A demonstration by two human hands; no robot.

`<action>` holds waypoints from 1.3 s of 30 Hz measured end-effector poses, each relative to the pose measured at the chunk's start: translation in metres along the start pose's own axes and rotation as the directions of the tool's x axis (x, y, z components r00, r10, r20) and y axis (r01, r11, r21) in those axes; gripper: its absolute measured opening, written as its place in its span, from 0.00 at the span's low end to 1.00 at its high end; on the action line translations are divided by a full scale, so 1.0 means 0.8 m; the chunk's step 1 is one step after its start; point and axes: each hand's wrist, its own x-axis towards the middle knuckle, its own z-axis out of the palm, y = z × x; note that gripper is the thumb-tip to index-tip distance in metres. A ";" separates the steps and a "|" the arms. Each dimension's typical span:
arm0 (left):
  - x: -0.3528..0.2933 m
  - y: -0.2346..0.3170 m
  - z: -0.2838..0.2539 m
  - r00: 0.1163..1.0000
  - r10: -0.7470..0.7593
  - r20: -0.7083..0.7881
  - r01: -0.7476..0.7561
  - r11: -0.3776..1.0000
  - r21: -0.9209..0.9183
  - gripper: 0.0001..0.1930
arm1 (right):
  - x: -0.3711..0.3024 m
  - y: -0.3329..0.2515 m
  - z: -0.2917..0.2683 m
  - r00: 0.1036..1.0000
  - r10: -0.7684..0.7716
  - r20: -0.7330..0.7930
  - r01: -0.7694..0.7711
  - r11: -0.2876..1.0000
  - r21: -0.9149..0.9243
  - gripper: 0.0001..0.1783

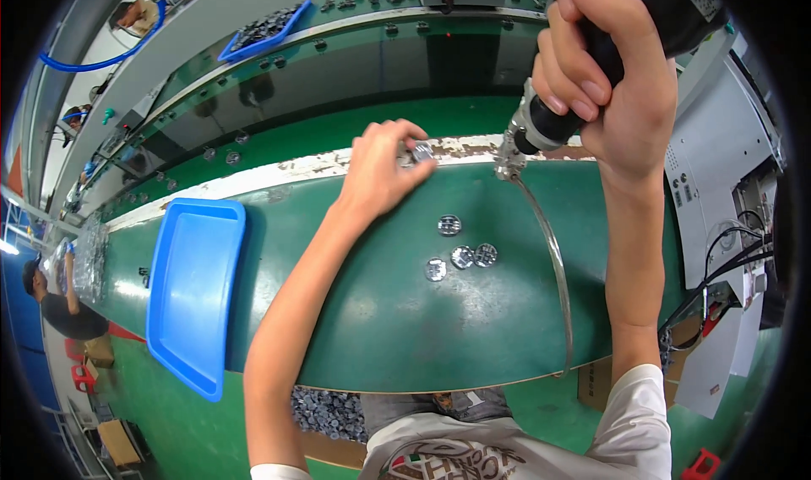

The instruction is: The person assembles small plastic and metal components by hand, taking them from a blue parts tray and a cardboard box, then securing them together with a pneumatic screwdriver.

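Observation:
My right hand (621, 83) is raised at the upper right, its fingers wrapped round the grip of a black air tool (566, 113). A metal fitting (511, 146) at the grip's lower end joins a clear hose (553, 256), which curves down over the bench. At the bench's far edge, my left hand (378, 166) pinches a small clear-and-silver round part (421, 151) between thumb and fingers. Nearer to me lie several similar parts, among them one set apart (449, 225) and two touching each other (474, 256). The tool's working end is out of view.
An empty blue tray (196, 286) rests on the green bench (380, 328) at left. Beyond the white ledge (296, 169) runs a conveyor carrying scattered parts and a filled blue tray (266, 32). A grey machine (718, 201) with cables stands right. Below is a box of small parts (329, 412).

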 end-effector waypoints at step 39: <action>-0.025 0.023 0.029 0.977 0.073 0.199 -0.016 0.961 -0.275 0.20 | 0.020 0.072 0.008 0.991 0.110 0.071 -0.101 0.987 -0.122 0.16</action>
